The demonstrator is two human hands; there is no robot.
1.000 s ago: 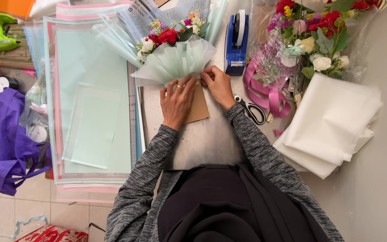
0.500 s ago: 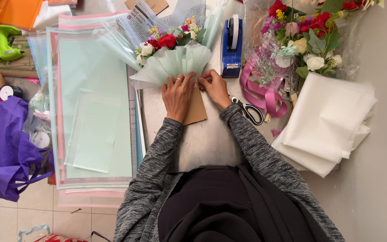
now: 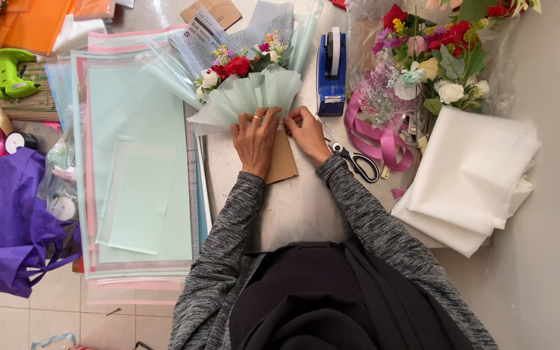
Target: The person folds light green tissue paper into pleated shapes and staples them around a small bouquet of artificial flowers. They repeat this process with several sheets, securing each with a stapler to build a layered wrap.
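Bouquet (image 3: 244, 81) lay on the worktop (image 3: 293, 207) just beyond our fingers, its pale green wrap fanned outward. Our left hand (image 3: 255, 139) pressed flat, pinning the gathered paper over the brown card (image 3: 283, 162); our right hand (image 3: 307, 131) pinched the fold closed beside it.

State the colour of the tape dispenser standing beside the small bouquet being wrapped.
The tape dispenser is blue; the head view, the only one, shows it clearly.

The left hand (image 3: 255, 139) hides most of the brown card (image 3: 283, 162).
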